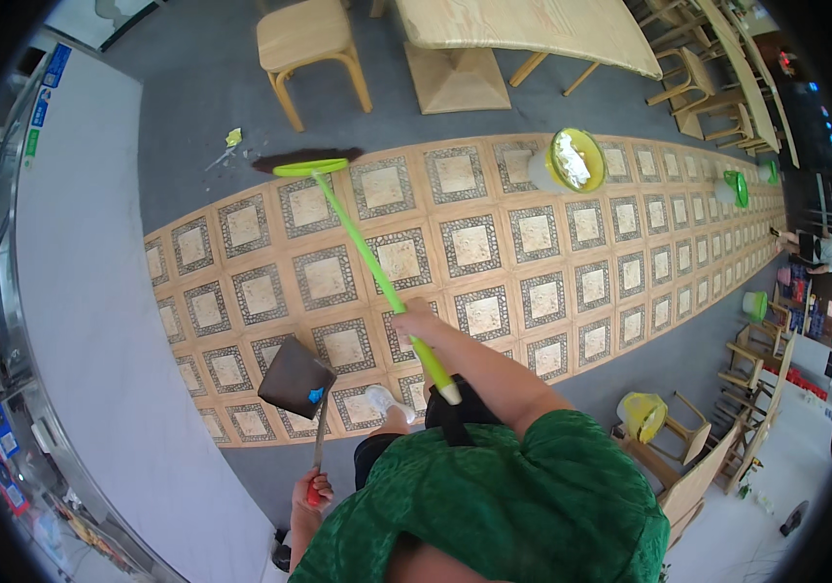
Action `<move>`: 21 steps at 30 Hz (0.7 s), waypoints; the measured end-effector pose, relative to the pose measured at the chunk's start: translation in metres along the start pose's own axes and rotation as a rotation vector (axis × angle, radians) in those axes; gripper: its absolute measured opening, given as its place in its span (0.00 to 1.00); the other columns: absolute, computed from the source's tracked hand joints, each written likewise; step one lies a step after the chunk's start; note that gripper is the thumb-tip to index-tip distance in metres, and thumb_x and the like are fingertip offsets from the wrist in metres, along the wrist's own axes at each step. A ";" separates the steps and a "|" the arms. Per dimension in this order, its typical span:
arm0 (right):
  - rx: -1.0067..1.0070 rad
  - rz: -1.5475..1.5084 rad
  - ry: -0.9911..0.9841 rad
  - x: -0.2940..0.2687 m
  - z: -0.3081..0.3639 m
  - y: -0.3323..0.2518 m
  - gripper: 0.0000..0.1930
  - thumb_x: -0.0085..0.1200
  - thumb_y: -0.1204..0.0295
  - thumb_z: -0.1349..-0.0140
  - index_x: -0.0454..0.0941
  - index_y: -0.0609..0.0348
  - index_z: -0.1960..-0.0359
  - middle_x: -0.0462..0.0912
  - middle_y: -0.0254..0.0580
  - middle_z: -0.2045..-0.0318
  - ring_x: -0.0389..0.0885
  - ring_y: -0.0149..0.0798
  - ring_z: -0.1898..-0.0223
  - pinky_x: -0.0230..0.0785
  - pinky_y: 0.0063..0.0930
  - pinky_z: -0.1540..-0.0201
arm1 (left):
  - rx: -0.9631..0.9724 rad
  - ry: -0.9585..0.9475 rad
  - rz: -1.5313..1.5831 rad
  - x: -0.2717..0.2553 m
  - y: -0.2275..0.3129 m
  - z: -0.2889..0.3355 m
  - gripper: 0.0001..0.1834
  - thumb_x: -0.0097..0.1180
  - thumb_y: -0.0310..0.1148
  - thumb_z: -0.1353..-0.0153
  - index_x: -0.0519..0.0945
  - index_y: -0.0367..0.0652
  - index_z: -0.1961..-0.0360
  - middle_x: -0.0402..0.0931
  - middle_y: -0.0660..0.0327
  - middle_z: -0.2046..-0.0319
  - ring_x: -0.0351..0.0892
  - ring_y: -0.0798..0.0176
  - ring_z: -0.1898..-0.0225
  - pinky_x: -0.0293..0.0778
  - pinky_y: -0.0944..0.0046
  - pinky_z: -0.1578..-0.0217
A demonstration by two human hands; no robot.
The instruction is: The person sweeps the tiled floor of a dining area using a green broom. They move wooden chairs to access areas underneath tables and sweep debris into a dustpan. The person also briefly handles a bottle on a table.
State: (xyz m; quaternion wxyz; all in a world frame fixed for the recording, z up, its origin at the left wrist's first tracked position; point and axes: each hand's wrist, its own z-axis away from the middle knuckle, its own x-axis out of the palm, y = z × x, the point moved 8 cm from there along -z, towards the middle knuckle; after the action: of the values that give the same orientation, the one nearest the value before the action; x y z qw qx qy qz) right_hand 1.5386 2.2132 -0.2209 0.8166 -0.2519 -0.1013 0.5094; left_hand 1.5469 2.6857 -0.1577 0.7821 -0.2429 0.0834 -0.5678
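My right hand (418,323) is wrapped round the bright green pole of a broom (363,248). Its green head, with dark bristles, rests on the floor where the grey floor meets the patterned tiles. Just left of the bristles lie a crumpled yellow-green scrap (233,138) and some thin pale litter (221,157). Low on the left, my left hand (311,489) grips the red handle end of a long-handled dustpan (292,374). The dark grey pan is over the tiles, ahead of my white shoe (384,399). A small blue piece (315,395) shows where handle and pan meet; I cannot tell whether it is litter.
A wooden stool (305,39) and a wooden table (533,27) stand ahead. Right of the broom is a bin with a yellow liner (586,146) and white paper inside. Another yellow-lined bin (643,416) stands at right. A long white counter (86,243) runs along the left.
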 end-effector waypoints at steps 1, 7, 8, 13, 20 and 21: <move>-0.063 -0.034 -0.039 -0.010 0.009 -0.004 0.10 0.52 0.71 0.57 0.72 0.70 0.81 0.73 0.46 0.87 0.76 0.38 0.83 0.68 0.31 0.82 | 0.009 -0.010 0.021 -0.002 0.002 0.001 0.14 0.43 0.38 0.40 0.69 0.39 0.77 0.62 0.71 0.88 0.62 0.73 0.87 0.61 0.71 0.84; 0.110 0.279 0.095 -0.117 0.108 0.078 0.11 0.50 0.72 0.54 0.69 0.66 0.70 0.73 0.47 0.81 0.75 0.41 0.79 0.67 0.36 0.77 | 0.050 -0.096 0.101 -0.009 0.001 0.004 0.14 0.43 0.39 0.40 0.69 0.39 0.75 0.62 0.71 0.88 0.62 0.73 0.87 0.60 0.71 0.84; 0.174 0.382 0.152 -0.144 0.124 0.093 0.12 0.50 0.73 0.54 0.68 0.67 0.68 0.73 0.46 0.80 0.74 0.39 0.80 0.67 0.34 0.78 | 0.034 -0.109 0.139 -0.009 0.000 0.003 0.14 0.43 0.38 0.40 0.69 0.39 0.75 0.62 0.71 0.87 0.62 0.73 0.87 0.60 0.71 0.84; 0.357 0.516 0.095 -0.226 0.099 0.107 0.13 0.53 0.73 0.52 0.68 0.73 0.70 0.72 0.49 0.83 0.74 0.39 0.86 0.68 0.31 0.85 | 0.094 -0.102 0.120 -0.009 0.003 -0.002 0.14 0.45 0.39 0.41 0.70 0.38 0.73 0.62 0.70 0.87 0.61 0.72 0.87 0.60 0.71 0.84; -0.002 0.644 0.054 -0.191 -0.075 -0.042 0.10 0.52 0.74 0.53 0.69 0.71 0.74 0.73 0.47 0.84 0.72 0.40 0.87 0.65 0.33 0.86 | 0.063 -0.110 0.174 0.000 -0.012 -0.009 0.13 0.46 0.39 0.41 0.71 0.37 0.72 0.62 0.70 0.87 0.61 0.72 0.87 0.59 0.69 0.84; -0.028 0.634 0.060 -0.184 -0.090 -0.058 0.09 0.50 0.74 0.52 0.68 0.70 0.73 0.73 0.48 0.84 0.73 0.39 0.87 0.66 0.34 0.85 | 0.081 -0.098 0.163 -0.001 -0.014 -0.008 0.14 0.46 0.39 0.41 0.70 0.37 0.72 0.62 0.70 0.87 0.61 0.72 0.87 0.60 0.69 0.84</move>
State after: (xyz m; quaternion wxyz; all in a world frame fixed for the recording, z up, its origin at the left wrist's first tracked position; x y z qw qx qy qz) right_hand 1.5375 2.0028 -0.2512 0.6163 -0.2971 -0.0005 0.7293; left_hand 1.5312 2.6809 -0.1578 0.8379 -0.2311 0.0417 -0.4927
